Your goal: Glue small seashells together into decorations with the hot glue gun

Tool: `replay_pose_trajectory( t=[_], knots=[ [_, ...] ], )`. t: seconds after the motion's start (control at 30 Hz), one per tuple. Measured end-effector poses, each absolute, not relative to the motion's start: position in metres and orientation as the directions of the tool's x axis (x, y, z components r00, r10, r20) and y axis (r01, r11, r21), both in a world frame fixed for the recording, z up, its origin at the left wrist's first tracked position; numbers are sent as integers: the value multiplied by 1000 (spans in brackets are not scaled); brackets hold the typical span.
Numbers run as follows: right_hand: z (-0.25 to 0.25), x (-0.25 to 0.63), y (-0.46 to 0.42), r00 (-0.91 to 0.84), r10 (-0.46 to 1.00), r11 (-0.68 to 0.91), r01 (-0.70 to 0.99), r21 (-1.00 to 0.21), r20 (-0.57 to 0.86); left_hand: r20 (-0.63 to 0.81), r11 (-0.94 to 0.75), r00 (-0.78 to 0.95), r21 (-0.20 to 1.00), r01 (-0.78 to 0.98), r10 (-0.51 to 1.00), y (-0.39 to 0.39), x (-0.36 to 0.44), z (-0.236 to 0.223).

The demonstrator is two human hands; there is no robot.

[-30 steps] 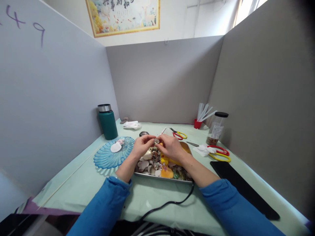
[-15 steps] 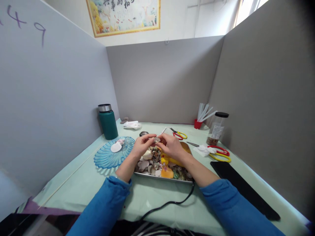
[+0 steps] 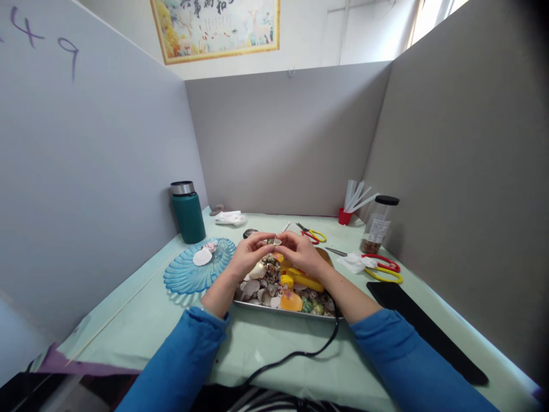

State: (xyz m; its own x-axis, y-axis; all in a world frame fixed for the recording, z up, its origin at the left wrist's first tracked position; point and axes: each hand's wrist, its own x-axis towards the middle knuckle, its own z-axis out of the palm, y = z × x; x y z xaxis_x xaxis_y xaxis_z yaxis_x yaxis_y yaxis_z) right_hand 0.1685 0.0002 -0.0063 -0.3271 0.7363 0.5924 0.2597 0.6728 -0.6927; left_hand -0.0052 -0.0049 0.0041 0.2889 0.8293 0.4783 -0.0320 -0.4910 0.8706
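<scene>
Over the far part of a metal tray point(image 3: 283, 311), my left hand point(image 3: 249, 252) and my right hand point(image 3: 301, 253) meet fingertip to fingertip. A small pale shell point(image 3: 277, 242) is pinched between them; its details are too small to make out. Below, the tray holds many shells point(image 3: 253, 288), an orange piece point(image 3: 291, 301) and a yellow glue gun point(image 3: 302, 279) with a black cord. Left of the hands stands a blue scalloped glass plate point(image 3: 184, 277) bearing a white shell point(image 3: 202, 256) and a small reddish-white bit.
A green bottle point(image 3: 187, 214) stands at the left. Behind lie a white packet point(image 3: 230, 218) and scissors point(image 3: 313, 234). On the right are glue sticks point(image 3: 354, 196) in a red cup point(image 3: 344, 216), a jar point(image 3: 378, 226), more scissors point(image 3: 386, 269) and a black slab point(image 3: 422, 326). The cord point(image 3: 295, 355) crosses the front.
My fingers have shifted slightly around the small shell, and my right hand has moved up a little, uncovering more of the yellow glue gun. The other things stay put.
</scene>
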Motion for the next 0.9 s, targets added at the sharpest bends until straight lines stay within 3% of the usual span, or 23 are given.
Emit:
replay_pose_trajectory(
  t=[0.2,0.4,0.67,0.77,0.9],
  knots=[
    [-7,168,1,-313,750,656,244,-714,582,486,-491,285,869,-60,826,-9,-5,7],
    [-6,168,1,-293,765,640,246,-728,574,375,-343,290,926,-156,881,-5,-6,3],
    [-9,169,6,-282,783,617,239,-750,554,352,-292,250,924,-246,902,2,-7,-3],
    [-10,169,7,-255,786,617,251,-746,564,316,-282,203,942,-179,927,-2,-19,9],
    [-10,169,7,-241,788,616,303,-728,567,324,-331,81,938,104,943,-5,-62,33]
  ],
)
